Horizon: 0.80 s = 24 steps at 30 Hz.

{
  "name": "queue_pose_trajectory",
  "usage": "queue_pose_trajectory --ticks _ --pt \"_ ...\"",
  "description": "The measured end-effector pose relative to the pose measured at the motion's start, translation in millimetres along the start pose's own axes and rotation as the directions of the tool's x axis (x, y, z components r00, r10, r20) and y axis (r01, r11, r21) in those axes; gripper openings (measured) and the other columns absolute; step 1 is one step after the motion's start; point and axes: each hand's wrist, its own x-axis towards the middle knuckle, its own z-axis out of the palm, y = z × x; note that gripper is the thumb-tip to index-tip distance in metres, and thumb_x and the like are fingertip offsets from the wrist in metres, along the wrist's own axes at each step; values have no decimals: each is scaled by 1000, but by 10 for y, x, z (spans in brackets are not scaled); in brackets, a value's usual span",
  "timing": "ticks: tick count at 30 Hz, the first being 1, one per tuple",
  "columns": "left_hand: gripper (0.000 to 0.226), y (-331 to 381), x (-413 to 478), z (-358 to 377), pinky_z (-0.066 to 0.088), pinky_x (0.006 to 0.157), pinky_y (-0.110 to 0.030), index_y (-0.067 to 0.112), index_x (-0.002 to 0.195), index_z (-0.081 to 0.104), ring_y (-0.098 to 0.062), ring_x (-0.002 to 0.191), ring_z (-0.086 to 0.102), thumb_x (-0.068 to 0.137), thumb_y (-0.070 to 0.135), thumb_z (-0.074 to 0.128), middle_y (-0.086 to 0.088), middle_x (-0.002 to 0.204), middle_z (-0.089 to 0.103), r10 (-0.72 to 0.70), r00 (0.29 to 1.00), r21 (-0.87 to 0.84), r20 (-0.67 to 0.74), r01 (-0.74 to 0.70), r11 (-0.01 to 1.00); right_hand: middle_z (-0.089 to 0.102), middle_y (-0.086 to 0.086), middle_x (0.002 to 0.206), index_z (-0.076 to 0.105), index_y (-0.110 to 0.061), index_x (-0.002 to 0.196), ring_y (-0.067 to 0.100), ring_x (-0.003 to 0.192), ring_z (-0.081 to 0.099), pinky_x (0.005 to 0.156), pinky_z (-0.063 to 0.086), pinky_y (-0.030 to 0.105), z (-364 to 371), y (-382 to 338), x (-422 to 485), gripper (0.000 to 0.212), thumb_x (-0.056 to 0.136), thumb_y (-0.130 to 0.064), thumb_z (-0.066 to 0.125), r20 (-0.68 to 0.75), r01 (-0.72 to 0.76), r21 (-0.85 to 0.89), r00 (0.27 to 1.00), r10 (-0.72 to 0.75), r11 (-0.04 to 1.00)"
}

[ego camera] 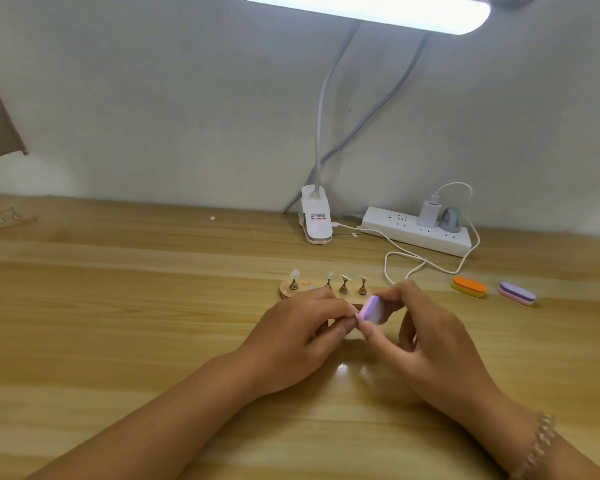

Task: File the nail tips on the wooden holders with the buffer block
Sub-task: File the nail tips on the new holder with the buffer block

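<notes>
- The right hand [426,327] grips the buffer block [373,309]; thumb and fingers are curled round its far part, and the near end is free.
- The block is in the air over the tabletop [153,306], just in front of the wooden holder [307,289]. Its pink, purple and white layers are visible. Its long axis seems to run away from the person and a little to the right, but it looks shortened, so I am not certain.
- The left hand [302,332] is directly left of the block, and its fingers [340,327] are curled together in a pinch. What they hold is hidden; I judge it is one nail tip taken from the row, because the row has a gap.
- The free end of the block meets the left fingertips, so the work point is between the two hands, a little nearer to the left one.
- Four metal stands [343,285] with nail tips are upright on the holder, behind both hands.
- I judge the filing step is in progress; the next stroke needs the block face flat on the tip's edge.
- An orange buffer [469,286] and a purple buffer [516,293] lie to the right, well apart.
</notes>
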Motion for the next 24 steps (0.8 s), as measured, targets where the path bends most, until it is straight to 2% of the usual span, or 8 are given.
queue_pose_trajectory --ticks 1,5,8,10,14,19,21,24 --pt "27 4 -2 0 49 72 -40 26 106 72 -7 81 53 94 36 50 20 88 53 3 1000 6 2 -4 1000 62 -18 88 56 -31 100 12 53 53 55 48 34 0 8 3 28 80 -49 64 -13 3 -8 1000 -3 1000" --pt "29 -11 -1 -6 48 72 -42 26 108 72 -8 81 53 91 31 49 14 89 54 -1 1000 41 25 0 999 57 -24 88 55 -34 104 2 52 51 50 40 17 29 -83 -69 30 80 -52 60 77 119 -38 990 -116 992" --pt "28 -14 8 5 48 70 -38 26 107 72 -5 76 51 92 34 50 14 89 54 -5 1000 20 -7 5 1000 64 -17 89 58 -32 98 12 54 54 54 46 30 13 -12 -8 27 81 -52 65 33 7 54 999 -9 999" --pt "26 -23 4 14 48 67 -36 27 106 72 -4 74 52 94 37 52 12 90 57 -6 1000 1 -28 6 1000 66 -15 88 59 -33 96 16 55 53 56 46 33 1 52 23 26 80 -52 66 -13 -47 86 999 48 995" --pt "24 -46 3 3 49 67 -37 31 106 72 -6 75 55 90 38 55 12 93 57 -15 1000 -7 -21 15 1000 59 -19 87 56 -36 98 11 54 52 49 44 27 23 -51 -55 28 81 -58 60 68 98 -6 993 -98 995" --pt "10 -42 13 8 50 64 -35 31 98 71 -7 70 55 92 36 65 12 86 54 4 997 -12 -75 -5 1000 63 -15 86 59 -31 93 16 58 54 56 46 35 -3 53 22 36 79 -64 60 12 -35 69 999 34 997" --pt "11 -33 5 7 49 65 -34 32 97 71 -6 70 54 90 38 64 13 87 54 3 997 -17 -73 -4 1000 61 -17 88 58 -31 95 13 58 53 55 46 32 8 29 5 34 80 -62 61 3 -2 19 1000 2 1000" --pt "20 -28 6 2 49 67 -35 28 98 72 -6 70 53 85 38 61 14 88 53 -12 998 -19 -62 11 1000 56 -20 89 55 -34 99 7 58 52 49 43 25 49 -62 -62 32 80 -59 60 87 106 -43 991 -102 993"
